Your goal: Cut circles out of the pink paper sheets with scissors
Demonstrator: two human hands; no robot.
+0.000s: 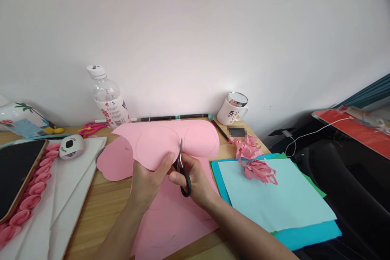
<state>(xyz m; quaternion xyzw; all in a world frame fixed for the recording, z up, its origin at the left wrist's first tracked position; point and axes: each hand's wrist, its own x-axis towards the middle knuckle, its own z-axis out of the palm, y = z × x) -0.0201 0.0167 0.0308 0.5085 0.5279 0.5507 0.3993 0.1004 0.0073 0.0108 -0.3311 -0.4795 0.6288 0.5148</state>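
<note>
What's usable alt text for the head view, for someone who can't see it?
A person's left hand holds pink paper with rounded outlines, while the right hand holds scissors between two of them. On the wooden desk are a bottle, a mug, pink scraps and blue sheets.

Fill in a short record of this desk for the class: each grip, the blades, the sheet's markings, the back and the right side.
Left grip: holding a pink sheet near its lower edge
Right grip: holding black-handled scissors
Blades: pointing up and away from the person, at the sheet
Markings: curved outlines
Back of desk: clear bottle towards the left, white mug towards the right
Right side: pink paper scraps, partly over a pale blue sheet
</note>
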